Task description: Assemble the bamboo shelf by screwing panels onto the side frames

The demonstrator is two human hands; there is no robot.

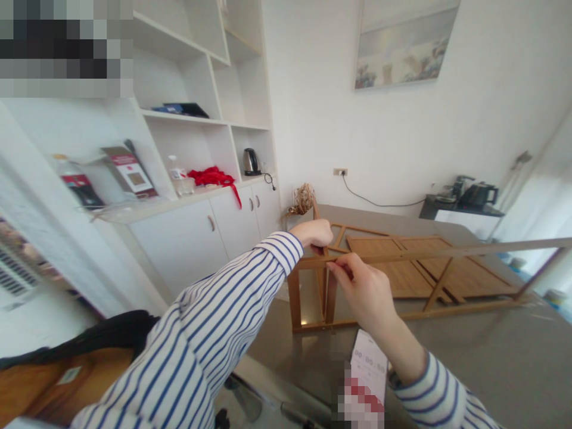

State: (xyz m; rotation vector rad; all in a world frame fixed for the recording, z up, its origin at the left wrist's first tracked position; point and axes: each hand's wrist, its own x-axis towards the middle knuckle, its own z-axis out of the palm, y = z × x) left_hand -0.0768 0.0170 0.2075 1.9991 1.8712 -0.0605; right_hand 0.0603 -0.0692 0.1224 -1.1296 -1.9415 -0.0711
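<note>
A bamboo wooden rack frame [402,280] lies partly assembled on the grey table [491,357], with a long top rail running off to the right. My left hand [318,232] is closed over the rail's near corner. My right hand [364,292] pinches the same rail just to the right of it, fingers pressed together on the wood. Flat slatted bamboo panels [451,271] lie behind the frame. Both sleeves are striped blue and white.
A white card or phone [369,366] lies near my right wrist. White cabinets and shelves [196,226] with a kettle [251,161], a red cloth and boxes stand at left. A side table with kettles [465,199] is at far right. A picture hangs on the wall.
</note>
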